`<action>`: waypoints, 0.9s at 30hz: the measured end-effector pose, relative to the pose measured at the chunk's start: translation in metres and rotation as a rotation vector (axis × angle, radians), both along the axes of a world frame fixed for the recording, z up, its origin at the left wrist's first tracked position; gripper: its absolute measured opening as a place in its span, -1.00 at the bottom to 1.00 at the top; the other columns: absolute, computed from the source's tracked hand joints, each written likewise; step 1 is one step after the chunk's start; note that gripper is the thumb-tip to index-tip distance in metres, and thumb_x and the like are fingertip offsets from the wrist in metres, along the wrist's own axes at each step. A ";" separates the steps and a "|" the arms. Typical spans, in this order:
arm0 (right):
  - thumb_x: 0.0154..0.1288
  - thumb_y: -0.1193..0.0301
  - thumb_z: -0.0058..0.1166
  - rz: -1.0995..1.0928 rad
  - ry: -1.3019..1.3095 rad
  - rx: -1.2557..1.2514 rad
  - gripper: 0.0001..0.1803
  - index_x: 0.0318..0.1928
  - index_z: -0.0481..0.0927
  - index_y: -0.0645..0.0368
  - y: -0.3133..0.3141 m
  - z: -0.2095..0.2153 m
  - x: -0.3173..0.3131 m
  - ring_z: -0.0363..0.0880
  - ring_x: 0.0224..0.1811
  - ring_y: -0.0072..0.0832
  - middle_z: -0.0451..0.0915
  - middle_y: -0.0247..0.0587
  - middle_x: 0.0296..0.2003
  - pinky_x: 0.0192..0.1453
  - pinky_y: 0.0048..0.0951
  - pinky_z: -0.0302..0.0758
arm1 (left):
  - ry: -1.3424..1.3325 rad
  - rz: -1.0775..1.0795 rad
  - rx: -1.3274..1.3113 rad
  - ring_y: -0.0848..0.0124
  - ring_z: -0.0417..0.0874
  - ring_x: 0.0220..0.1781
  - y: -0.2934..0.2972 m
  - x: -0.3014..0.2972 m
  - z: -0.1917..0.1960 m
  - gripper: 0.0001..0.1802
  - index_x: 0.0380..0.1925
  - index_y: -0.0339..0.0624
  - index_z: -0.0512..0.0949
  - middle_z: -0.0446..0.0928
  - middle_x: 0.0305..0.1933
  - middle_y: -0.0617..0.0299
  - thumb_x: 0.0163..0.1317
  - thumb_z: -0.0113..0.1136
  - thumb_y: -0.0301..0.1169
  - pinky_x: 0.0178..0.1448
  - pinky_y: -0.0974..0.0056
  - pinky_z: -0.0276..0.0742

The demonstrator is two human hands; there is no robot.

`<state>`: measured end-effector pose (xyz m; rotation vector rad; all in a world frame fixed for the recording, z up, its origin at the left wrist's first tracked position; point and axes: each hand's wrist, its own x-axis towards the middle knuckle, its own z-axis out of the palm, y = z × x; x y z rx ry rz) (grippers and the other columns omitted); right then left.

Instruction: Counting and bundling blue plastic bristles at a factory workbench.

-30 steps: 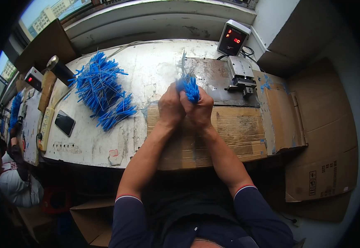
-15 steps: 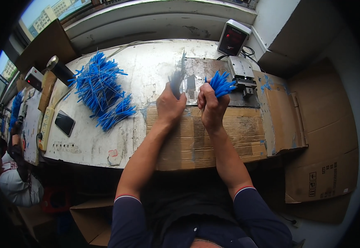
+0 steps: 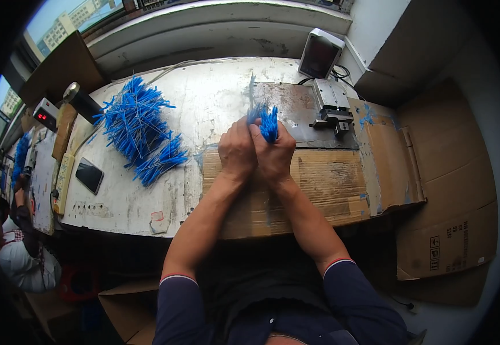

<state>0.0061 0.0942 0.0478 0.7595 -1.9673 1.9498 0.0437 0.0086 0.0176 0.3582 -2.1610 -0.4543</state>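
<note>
My right hand (image 3: 276,154) is closed round a bundle of thin blue plastic-sleeved wires (image 3: 269,123), whose blue ends stick up above the fingers. Pressed against its left side is my left hand (image 3: 237,149), fingers closed. A smaller bunch of thin strands (image 3: 254,111), bluish and smeared by motion, rises above that hand's fingers. Both hands are over the near edge of a metal plate (image 3: 293,106). To the left, a large loose pile of blue plastic-sleeved wires (image 3: 138,118) lies criss-crossed on the white worktable (image 3: 195,103).
Flattened cardboard (image 3: 319,178) covers the table's front. At the back right stand a small metal fixture (image 3: 333,106) and a display box (image 3: 320,54). A phone (image 3: 89,175), power strip (image 3: 62,178) and dark cylinder (image 3: 81,100) lie left. A co-worker (image 3: 26,253) sits far left.
My right hand has moved left with its blue bundle and turned, so the two hands now meet. My left hand has shifted slightly right. The pile is unchanged.
</note>
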 end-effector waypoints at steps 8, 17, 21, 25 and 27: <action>0.29 0.43 0.39 0.017 -0.121 -0.029 -0.79 -0.36 0.62 0.26 -0.001 -0.006 -0.006 0.50 -0.48 -0.59 0.61 -0.23 -0.54 -0.34 -0.38 0.51 | 0.033 0.030 -0.136 0.12 0.69 -0.31 0.003 0.000 0.007 -0.59 0.12 -0.34 0.50 0.62 -0.26 0.01 0.30 0.21 -0.40 -0.24 0.12 0.53; 0.30 0.40 0.36 0.032 -0.121 0.084 -0.76 -0.38 0.58 0.27 0.009 0.004 -0.010 0.49 -0.45 -0.64 0.60 -0.24 -0.53 -0.35 -0.39 0.51 | 0.020 0.046 -0.210 0.20 0.63 -0.34 0.006 -0.001 0.003 -0.45 0.29 -0.31 0.42 0.57 -0.30 0.11 0.30 0.20 -0.43 -0.25 0.14 0.48; 0.30 0.41 0.31 0.119 -0.057 -0.001 -0.78 -0.38 0.56 0.26 0.010 0.001 -0.012 0.52 -0.46 -0.57 0.60 -0.22 -0.51 -0.34 -0.37 0.52 | 0.049 -0.006 -0.037 0.08 0.68 -0.31 0.002 -0.004 -0.004 -0.51 0.19 -0.29 0.46 0.60 -0.25 0.03 0.28 0.26 -0.36 -0.20 0.05 0.56; 0.35 0.49 0.22 -0.058 -0.011 -0.139 -0.86 -0.37 0.58 0.24 0.017 0.000 -0.023 0.39 -0.43 -0.71 0.54 -0.41 -0.51 -0.34 -0.52 0.40 | -0.091 -0.043 0.346 -0.14 0.71 -0.14 -0.004 -0.001 -0.003 -0.46 0.17 -0.29 0.45 0.65 -0.15 -0.16 0.19 0.32 -0.37 -0.06 -0.05 0.63; 0.41 0.50 0.11 -0.012 -0.116 -0.301 -0.88 -0.31 0.57 0.27 0.021 0.011 -0.028 0.50 -0.44 -0.64 0.63 -0.31 -0.44 -0.32 -0.57 0.46 | -0.113 -0.049 0.444 -0.10 0.72 -0.17 -0.009 0.001 -0.001 -0.49 0.14 -0.30 0.47 0.66 -0.18 -0.15 0.20 0.32 -0.38 -0.06 -0.03 0.63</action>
